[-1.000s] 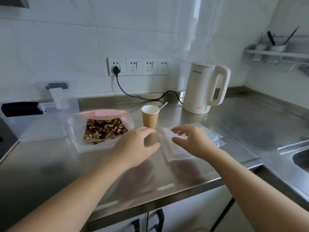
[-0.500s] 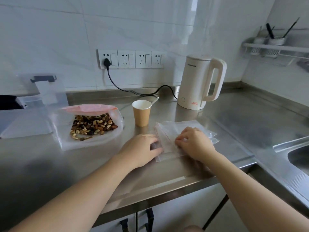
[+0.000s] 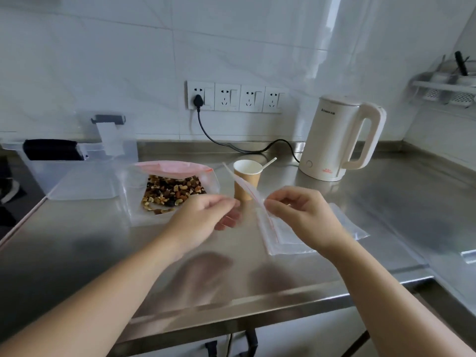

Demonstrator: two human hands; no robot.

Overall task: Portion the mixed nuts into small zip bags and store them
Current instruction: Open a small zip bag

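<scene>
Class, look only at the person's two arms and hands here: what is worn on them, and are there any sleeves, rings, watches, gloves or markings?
Nothing is worn. The left hand and right hand are bare, with no gloves, and no rings show. Both forearms are uncovered right to the bottom edge of the picture: no sleeves, watch, bracelet or markings can be seen. Fingernails look short and plain.

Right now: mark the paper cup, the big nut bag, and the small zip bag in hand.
paper cup (image 3: 246, 185), head view, brown side wall.
big nut bag (image 3: 172, 191), head view, nuts showing through clear front.
small zip bag (image 3: 244, 185), head view, raised top strip.
</scene>
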